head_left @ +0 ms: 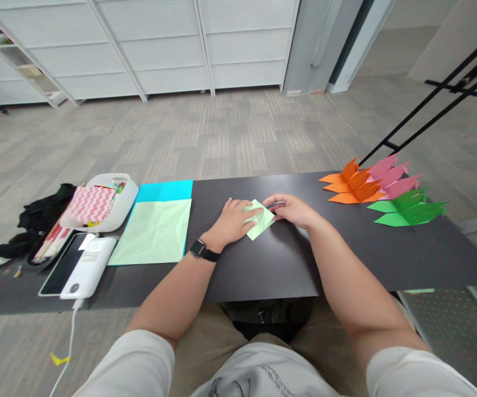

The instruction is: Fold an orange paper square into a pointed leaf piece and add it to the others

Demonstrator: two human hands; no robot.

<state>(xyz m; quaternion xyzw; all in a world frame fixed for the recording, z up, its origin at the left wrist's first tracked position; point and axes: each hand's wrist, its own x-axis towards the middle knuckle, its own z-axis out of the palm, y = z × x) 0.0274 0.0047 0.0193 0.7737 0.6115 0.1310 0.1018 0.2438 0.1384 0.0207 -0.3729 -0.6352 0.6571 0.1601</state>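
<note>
A small light green paper (263, 223), folded into a diamond-like shape, lies on the dark tabletop in front of me. My left hand (235, 219), with a black watch on its wrist, rests flat over the paper's left part, thumb and fingers spread. At the paper's right corner is my right hand (290, 209), its fingers bent and the thumb and fingertips against the edge. Part of the paper is hidden under my left fingers. To the left, a larger creased sheet of light green paper (151, 231) lies over a blue sheet (166, 190).
Orange (352, 184), pink (393, 176) and green (407, 208) folded paper pieces with pointed petals stand at the right. Leftward are a white basket (128, 204), a phone (58, 273), a cabled white power bank (89, 267) and black cloth (46, 209). A black metal stand (428, 105) rises behind the right end.
</note>
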